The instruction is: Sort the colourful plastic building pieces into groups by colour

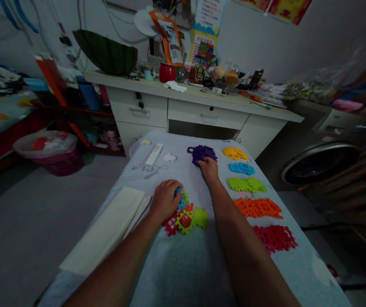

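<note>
My left hand [167, 198] curls around a small group of joined blue and green interlocking plastic pieces [180, 197] near the middle of the cloth-covered surface. Just below it lie red pieces [171, 225], a green frame-shaped piece [184, 221] and a solid green piece [200, 217], touching or overlapping one another. Farther off, my right hand [209, 168] has its fingers pinched at the near edge of a purple pile of pieces [202, 152]. My fingertips partly hide the piece there.
Sorted piles run down the right side: yellow [236, 153], blue [241, 168], green [247, 184], orange [258, 208] and red [275, 238]. On the left lie a white box [154, 155] and a folded cream cloth [109, 228]. A white desk [141, 106] stands beyond.
</note>
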A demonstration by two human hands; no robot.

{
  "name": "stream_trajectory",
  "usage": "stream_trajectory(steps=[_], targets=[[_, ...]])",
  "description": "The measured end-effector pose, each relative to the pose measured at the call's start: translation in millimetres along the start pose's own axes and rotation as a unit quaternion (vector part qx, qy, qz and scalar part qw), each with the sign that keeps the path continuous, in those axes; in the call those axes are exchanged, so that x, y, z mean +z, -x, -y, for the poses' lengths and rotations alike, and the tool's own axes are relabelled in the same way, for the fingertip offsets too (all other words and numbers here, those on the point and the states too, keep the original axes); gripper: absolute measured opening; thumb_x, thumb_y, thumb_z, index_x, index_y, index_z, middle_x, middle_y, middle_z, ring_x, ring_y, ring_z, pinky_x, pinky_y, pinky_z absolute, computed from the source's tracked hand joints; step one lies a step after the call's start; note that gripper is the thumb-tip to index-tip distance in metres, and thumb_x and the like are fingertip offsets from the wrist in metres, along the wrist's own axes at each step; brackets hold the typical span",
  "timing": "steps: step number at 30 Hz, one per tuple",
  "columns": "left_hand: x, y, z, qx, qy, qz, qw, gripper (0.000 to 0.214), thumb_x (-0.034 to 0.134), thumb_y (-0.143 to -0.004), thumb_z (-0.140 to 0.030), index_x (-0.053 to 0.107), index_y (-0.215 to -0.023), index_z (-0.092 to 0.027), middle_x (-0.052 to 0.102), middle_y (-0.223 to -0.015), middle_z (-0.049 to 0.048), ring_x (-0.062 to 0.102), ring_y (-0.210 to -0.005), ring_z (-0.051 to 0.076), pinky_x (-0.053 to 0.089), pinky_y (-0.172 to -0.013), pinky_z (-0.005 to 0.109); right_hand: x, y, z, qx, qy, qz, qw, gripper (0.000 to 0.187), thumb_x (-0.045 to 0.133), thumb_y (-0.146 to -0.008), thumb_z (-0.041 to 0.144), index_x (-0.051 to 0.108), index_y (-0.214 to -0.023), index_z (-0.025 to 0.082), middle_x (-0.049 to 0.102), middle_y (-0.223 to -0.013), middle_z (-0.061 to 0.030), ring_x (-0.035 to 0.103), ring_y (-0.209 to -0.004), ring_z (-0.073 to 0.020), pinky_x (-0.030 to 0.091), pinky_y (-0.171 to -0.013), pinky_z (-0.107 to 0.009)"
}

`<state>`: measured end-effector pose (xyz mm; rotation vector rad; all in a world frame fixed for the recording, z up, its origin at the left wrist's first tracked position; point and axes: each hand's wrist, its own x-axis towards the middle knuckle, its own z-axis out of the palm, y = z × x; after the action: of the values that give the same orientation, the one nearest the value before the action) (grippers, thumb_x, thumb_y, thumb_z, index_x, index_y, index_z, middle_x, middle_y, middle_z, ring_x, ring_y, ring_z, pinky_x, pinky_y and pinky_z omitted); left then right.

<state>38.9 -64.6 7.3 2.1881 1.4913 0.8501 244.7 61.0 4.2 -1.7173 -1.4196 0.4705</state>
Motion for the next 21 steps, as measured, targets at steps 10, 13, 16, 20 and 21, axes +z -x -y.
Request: stream_trajectory(steps=[10,13,16,20,21], targets=[[0.6,-4,6,-0.028,0.120,-0.071,0.990,0.023,0.047,-0.087,-0.029,0.066,-0.098,-0.021,0.064,-0.112,0.0076,0.056,-0.112,0.024,0.041,-0.103,0.043,0,10,-3,-0.027,0.002,-0.063,0.998,0.010,0.057,-0.070,0.021,0.058,-0.080,0.019,0.065,-0.084,-0.0052,0.058,-0.083,-0.0199,0.044,-0.083,-0.030],[0.4,-6,11,-0.064,0.192,-0.135,0.970,0.028,0.043,-0.089,-0.032,0.066,-0.098,-0.021,0.063,-0.111,0.0080,0.057,-0.113,0.023,0.041,-0.105,0.041,-8,12,3,-0.058,0.014,-0.049,0.997,0.010,0.058,-0.068,0.020,0.060,-0.078,0.018,0.064,-0.085,-0.0054,0.057,-0.086,-0.0197,0.044,-0.084,-0.030],[-0.2,-7,12,-0.087,0.231,-0.176,0.953,0.028,0.043,-0.090,-0.035,0.067,-0.096,-0.022,0.064,-0.107,0.0073,0.058,-0.111,0.023,0.043,-0.104,0.040,-19,17,21,-0.078,-0.019,0.111,0.991,0.007,0.060,-0.070,0.023,0.060,-0.074,0.018,0.061,-0.074,-0.0011,0.055,-0.073,-0.0159,0.043,-0.072,-0.026],[-0.7,-6,11,-0.108,0.262,-0.197,0.938,0.033,0.042,-0.093,-0.042,0.068,-0.098,-0.022,0.066,-0.107,0.0079,0.059,-0.109,0.023,0.044,-0.101,0.039,-29,34,55,-0.137,-0.021,0.437,0.889,0.015,0.067,-0.072,0.029,0.063,-0.078,0.015,0.060,-0.071,0.0018,0.053,-0.067,-0.0125,0.040,-0.065,-0.023],[-0.7,-6,11,-0.116,0.270,-0.199,0.935,0.035,0.042,-0.093,-0.043,0.069,-0.099,-0.022,0.066,-0.108,0.0082,0.059,-0.109,0.023,0.045,-0.100,0.039,-29,39,63,-0.150,0.006,0.483,0.863,0.017,0.069,-0.071,0.029,0.063,-0.080,0.015,0.060,-0.073,0.0021,0.054,-0.068,-0.0121,0.040,-0.065,-0.023]])
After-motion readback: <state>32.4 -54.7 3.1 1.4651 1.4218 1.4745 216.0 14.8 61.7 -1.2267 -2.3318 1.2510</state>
